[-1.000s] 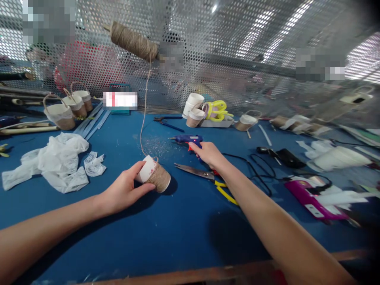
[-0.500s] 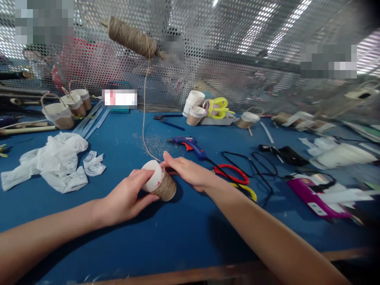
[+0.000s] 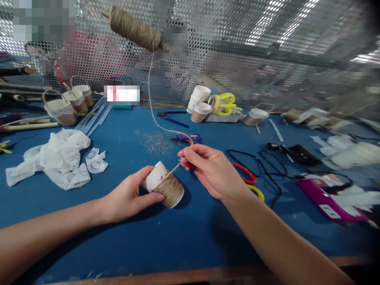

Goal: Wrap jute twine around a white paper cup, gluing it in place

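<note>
A white paper cup, tilted over the blue table, is wrapped round much of its side in brown twine. My left hand is closed on the cup at its white end, thumb along the wrapped part. Between the thumb and fingers of my right hand the loose twine is pinched and drawn out from the cup. From there the strand runs up to a large spool of twine hung at the mesh. Behind my right hand lies a blue glue gun, partly hidden.
White lace lies at left, with several handled cups behind it. Pliers, stacked white cups and a yellow coil are at the back. To the right are scissors, black cable and a purple box.
My right hand has moved from beside the cup up and to the right, drawing the twine with it. The cup has turned, showing more of its wrapped side.
</note>
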### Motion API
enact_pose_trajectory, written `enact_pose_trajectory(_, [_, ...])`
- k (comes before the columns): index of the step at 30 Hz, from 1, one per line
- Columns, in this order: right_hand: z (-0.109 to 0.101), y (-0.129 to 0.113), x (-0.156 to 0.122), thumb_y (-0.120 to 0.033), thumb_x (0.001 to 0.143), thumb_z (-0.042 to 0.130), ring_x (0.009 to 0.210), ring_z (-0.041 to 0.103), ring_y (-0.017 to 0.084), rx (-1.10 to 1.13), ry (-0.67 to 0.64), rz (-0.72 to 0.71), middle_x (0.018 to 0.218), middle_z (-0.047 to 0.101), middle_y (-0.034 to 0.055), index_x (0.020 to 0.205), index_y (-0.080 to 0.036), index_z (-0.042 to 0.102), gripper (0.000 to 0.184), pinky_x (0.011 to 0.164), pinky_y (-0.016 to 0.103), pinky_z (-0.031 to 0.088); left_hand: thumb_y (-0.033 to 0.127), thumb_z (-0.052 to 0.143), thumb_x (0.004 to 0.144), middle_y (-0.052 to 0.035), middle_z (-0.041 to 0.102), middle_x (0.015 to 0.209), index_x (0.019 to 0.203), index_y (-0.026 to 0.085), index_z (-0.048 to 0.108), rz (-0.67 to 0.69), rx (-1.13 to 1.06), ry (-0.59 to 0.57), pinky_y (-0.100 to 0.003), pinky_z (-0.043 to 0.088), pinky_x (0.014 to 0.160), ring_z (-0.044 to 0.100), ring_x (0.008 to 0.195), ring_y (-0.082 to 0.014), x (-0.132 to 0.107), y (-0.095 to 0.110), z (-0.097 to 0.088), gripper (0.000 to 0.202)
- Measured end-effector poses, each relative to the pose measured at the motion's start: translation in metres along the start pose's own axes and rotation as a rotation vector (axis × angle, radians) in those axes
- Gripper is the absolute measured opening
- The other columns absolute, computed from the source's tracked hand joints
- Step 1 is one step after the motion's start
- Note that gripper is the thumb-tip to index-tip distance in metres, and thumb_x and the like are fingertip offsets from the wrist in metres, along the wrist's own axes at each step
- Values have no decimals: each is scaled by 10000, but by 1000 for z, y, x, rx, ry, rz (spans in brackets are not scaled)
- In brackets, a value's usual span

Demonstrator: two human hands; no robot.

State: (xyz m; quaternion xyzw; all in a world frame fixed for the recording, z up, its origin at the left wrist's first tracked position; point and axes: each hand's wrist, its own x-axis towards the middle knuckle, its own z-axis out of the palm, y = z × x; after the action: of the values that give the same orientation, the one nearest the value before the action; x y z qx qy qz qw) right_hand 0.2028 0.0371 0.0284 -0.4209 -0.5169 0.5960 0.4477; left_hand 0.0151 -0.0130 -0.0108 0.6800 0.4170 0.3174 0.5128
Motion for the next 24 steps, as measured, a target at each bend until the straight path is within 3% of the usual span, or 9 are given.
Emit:
enact_pose_trajectory(8, [-1, 13, -4, -347, 656, 703, 566, 511, 83, -102, 136, -83, 607, 626, -10, 643, -178, 666, 173, 582, 247, 410, 284, 583, 776, -10, 593, 820, 990, 142, 514, -19, -48, -59, -233, 450, 677, 543, 735, -139, 1, 3, 2, 266])
enact_pose_trajectory(24, [0, 23, -3, -320, 684, 668, 537, 504, 57, -132, 130, 32, 574, 608, -26, 630, -159, 645, 171, 543, 209, 396, 255, 578, 791, -11, 618, 830, 999, 141, 523, 84, 62, -62, -204, 444, 668, 538, 721, -126, -3, 6, 1, 243])
